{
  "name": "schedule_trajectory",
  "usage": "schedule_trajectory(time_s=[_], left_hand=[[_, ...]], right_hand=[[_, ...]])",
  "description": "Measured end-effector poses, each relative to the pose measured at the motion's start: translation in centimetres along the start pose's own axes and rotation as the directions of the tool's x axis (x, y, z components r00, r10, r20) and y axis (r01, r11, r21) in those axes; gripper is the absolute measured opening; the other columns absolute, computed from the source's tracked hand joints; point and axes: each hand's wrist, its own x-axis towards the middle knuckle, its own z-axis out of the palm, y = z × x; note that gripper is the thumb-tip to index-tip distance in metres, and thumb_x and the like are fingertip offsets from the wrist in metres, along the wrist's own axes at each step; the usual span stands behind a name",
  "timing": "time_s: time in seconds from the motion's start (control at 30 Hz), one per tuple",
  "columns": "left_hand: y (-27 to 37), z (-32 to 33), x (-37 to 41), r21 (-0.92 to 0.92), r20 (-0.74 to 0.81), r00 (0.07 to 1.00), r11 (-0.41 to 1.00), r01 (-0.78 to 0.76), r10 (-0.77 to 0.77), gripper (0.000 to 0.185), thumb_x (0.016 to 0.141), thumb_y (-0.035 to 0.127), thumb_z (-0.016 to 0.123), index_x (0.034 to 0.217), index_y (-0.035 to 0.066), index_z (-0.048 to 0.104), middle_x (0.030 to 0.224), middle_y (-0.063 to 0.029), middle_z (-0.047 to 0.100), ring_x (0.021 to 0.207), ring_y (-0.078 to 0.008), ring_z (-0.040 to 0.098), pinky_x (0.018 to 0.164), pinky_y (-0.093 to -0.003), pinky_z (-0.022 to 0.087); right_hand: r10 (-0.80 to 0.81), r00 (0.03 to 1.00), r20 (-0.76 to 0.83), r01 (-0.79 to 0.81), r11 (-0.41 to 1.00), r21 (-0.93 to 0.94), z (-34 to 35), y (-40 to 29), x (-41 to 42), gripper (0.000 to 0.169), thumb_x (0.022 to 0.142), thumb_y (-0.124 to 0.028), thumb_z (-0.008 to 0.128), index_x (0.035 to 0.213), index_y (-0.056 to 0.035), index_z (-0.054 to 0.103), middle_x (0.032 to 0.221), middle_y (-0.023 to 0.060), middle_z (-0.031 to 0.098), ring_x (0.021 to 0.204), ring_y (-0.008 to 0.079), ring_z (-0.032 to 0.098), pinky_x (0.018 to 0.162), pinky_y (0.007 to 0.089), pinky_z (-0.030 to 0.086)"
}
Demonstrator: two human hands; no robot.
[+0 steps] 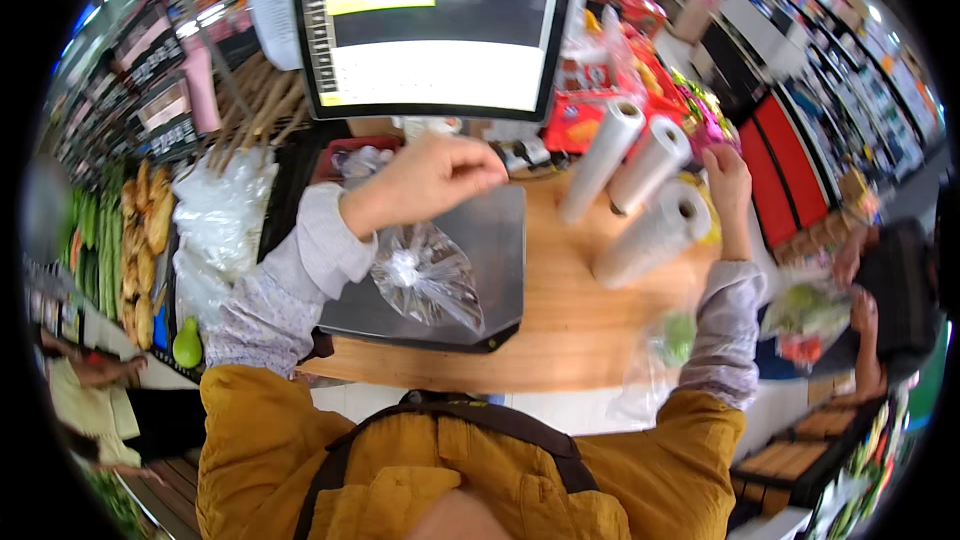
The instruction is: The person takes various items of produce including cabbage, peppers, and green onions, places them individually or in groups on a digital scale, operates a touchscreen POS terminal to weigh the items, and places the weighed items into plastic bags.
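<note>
My left hand point(446, 172) hovers above the back of a dark weighing-scale plate point(499, 240), its fingers curled together and somewhat blurred. Nothing shows clearly in its grasp. Below it on the plate lies a clear plastic bag point(427, 277), gathered to a bright white knot-like bunch; its contents are hard to make out. My right hand point(727, 172) is raised at the right, beyond three upright rolls of plastic bags point(660, 232), with fingers bent inward. Whether it pinches anything is not visible. By my right forearm, a round green item point(679, 337) sits in a clear bag.
A display screen point(427, 30) stands behind the scale on the wooden counter point(555, 330). Red packaged goods point(585, 112) are piled at the back right. Left are plastic bags point(225, 217) and vegetables point(142, 247). A person point(892, 300) holding bagged produce stands right; another person point(90, 397) is left.
</note>
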Motion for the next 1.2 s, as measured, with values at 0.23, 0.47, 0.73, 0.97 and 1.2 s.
schedule_trajectory(time_s=[0.23,0.47,0.73,0.97,1.2], left_hand=[[0.0,-3.6,-6.0,0.167,-0.136,0.977,0.968,0.186,-0.164,0.013,0.088,0.009,0.062,0.095,-0.001,0.067,0.078,-0.0063,0.068,0.071,-0.0117,0.064,0.063,-0.0239,0.049],[0.6,-6.9,-6.8,0.287,-0.479,0.843,0.863,0.415,-0.246,0.012,0.087,0.011,0.064,0.092,0.0,0.067,0.085,-0.0057,0.065,0.075,-0.0129,0.06,0.066,-0.026,0.048],[-3.4,-10.0,1.0,0.811,-0.491,0.818,0.5,0.304,0.301,0.028,0.081,0.023,0.068,0.097,0.004,0.055,0.124,-0.0163,0.054,0.124,-0.0357,0.041,0.101,-0.0458,0.035],[-6.4,-10.6,2.0,0.887,-0.443,0.835,0.294,0.355,0.327,0.027,0.081,0.025,0.069,0.097,0.007,0.056,0.129,-0.0166,0.053,0.13,-0.0379,0.036,0.109,-0.0496,0.026],[-2.0,-5.1,2.0,0.602,-0.453,0.847,0.797,0.06,0.278,0.009,0.084,0.01,0.067,0.083,0.002,0.064,0.073,-0.0091,0.064,0.063,-0.0178,0.061,0.059,-0.0272,0.047]], right_hand=[[0.523,0.477,0.707,-0.61,0.775,-0.162,8.8,9.8,8.1,0.095,0.074,-0.08,0.046,0.127,-0.0015,0.052,0.096,0.0294,0.06,0.07,0.0454,0.062,0.056,0.0552,0.049],[0.392,0.545,0.741,-0.339,0.911,-0.233,16.5,15.5,13.3,0.056,0.091,-0.052,0.044,0.138,-0.02,0.042,0.121,0.0239,0.055,0.084,0.0451,0.064,0.068,0.0519,0.053],[-0.176,0.599,0.781,0.645,0.684,-0.341,20.1,20.1,19.0,0.027,0.086,-0.029,0.054,0.088,-0.0065,0.069,0.08,0.0217,0.066,0.08,0.0377,0.066,0.075,0.0508,0.05],[-0.369,0.68,0.633,0.538,0.838,-0.089,17.3,9.8,13.1,0.012,0.08,-0.012,0.057,0.083,-0.0071,0.068,0.084,0.0205,0.066,0.084,0.0382,0.064,0.073,0.0478,0.05],[-0.297,0.668,0.682,0.043,0.931,0.364,6.0,12.0,7.2,0.011,0.087,-0.01,0.061,0.096,-0.0042,0.062,0.085,0.0037,0.064,0.076,0.0138,0.059,0.069,0.0292,0.048]])
